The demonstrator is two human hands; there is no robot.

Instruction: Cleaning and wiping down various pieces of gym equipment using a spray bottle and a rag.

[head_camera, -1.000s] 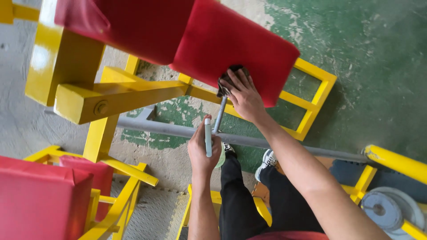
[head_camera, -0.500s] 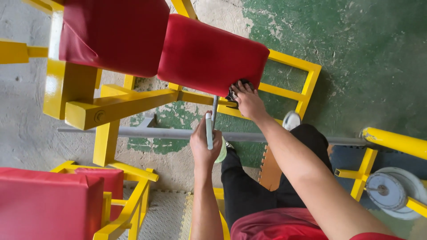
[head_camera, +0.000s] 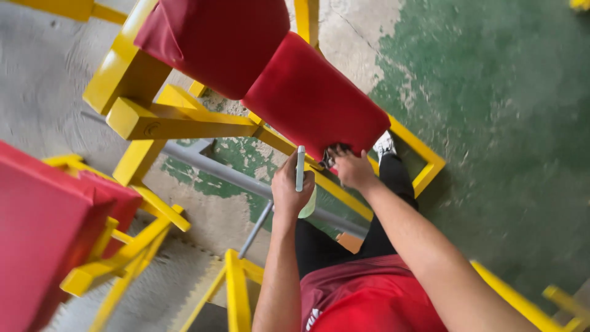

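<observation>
Head view looked steeply down at a red padded vinyl seat cushion bolted to a yellow painted steel frame, with a second red pad at about eleven o'clock from it. The right hand was closed around a dark crumpled cloth, pressing it against the lower edge of the seat cushion at roughly five o'clock on the pad. The left hand was wrapped around a pale green plastic spray bottle, its slim white top pointing up toward twelve o'clock, just beside the cloth hand at nine o'clock from it. Motion blur softened everything, so the finger detail on the cloth could not be made out. A grey metal bar ran diagonally beneath the frame over a worn green and grey concrete floor; another red pad on a yellow stand sat at eight o'clock. The cloth likely handled as soft and limp — light, best bunched in the palm so it would not slip off the slick vinyl. The bottle looked light and rigid enough to be held around its body, though a wet surface could have made it slippery. The cushion itself seemed firm under its cover — fixed, not something to lift.
</observation>
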